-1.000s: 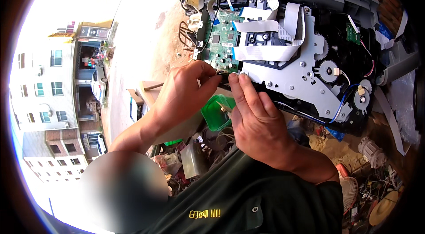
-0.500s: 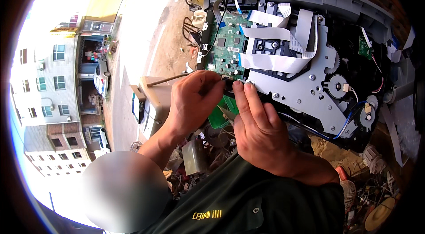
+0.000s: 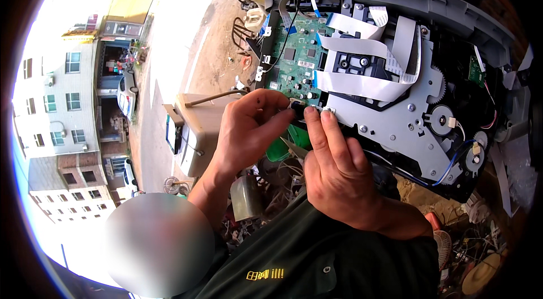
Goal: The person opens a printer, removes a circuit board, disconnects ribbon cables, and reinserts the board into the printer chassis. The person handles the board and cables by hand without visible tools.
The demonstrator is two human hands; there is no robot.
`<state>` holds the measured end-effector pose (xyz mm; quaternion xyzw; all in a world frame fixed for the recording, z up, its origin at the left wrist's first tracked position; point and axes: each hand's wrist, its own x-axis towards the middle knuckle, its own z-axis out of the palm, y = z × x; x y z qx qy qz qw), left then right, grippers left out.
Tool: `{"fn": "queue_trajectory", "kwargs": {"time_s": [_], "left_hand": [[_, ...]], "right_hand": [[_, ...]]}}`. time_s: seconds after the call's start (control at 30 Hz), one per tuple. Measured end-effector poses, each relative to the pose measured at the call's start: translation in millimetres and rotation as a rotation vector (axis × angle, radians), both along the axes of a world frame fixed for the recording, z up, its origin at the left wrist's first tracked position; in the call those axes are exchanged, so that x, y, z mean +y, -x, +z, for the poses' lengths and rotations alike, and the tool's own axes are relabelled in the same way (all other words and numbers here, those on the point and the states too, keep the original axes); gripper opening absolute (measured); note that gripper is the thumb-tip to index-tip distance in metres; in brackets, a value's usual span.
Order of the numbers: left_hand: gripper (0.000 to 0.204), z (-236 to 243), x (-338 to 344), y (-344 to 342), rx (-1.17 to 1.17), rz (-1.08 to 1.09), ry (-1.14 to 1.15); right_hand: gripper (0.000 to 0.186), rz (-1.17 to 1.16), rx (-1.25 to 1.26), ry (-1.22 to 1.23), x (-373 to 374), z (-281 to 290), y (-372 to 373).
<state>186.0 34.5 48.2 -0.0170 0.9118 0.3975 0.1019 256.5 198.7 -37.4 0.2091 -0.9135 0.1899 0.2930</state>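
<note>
So I'm looking down at an opened-up printer lying on its side, cover off, all the guts showing. My left hand and right hand meet right at the lower edge of the green circuit board. Between the fingertips of both there's a small black part, some kind of connector or plug by the look of it, sitting just below the board's bottom corner. Left thumb and forefinger are pinched down close on it from the left, and the right hand's first two fingers are stretched out straight, tips pressed against it from the right. Can't tell if the part is loose or attached to the board, my fingers cover most of it.

Right of the board there are wide white ribbon cables looping over a black block, all on a grey metal plate. Further right on that plate are some grey gears and a thin blue wire curving along the lower edge. Under my hands there's a green plastic piece and a heap of scrap. My dark green sleeve fills the bottom.
</note>
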Motion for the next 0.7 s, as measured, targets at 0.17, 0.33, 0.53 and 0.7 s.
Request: {"fn": "queue_trajectory", "kwargs": {"time_s": [0.17,0.33,0.53,0.7], "left_hand": [[0.012,2,1,-1,0.173,-0.129,0.229],[0.013,4,5,-9,0.392,-0.254,0.378],[0.011,-10,8,-10,0.453,-0.207,0.285],[0.014,-19,12,-8,0.574,-0.290,0.216]], "right_hand": [[0.023,0.004,-0.005,-0.020,-1,1,-1],[0.021,0.037,-0.046,-0.015,3,6,-4],[0.021,0.011,-0.011,-0.024,-1,2,-2],[0.022,-0.021,0.014,-0.017,-2,2,1]]}}
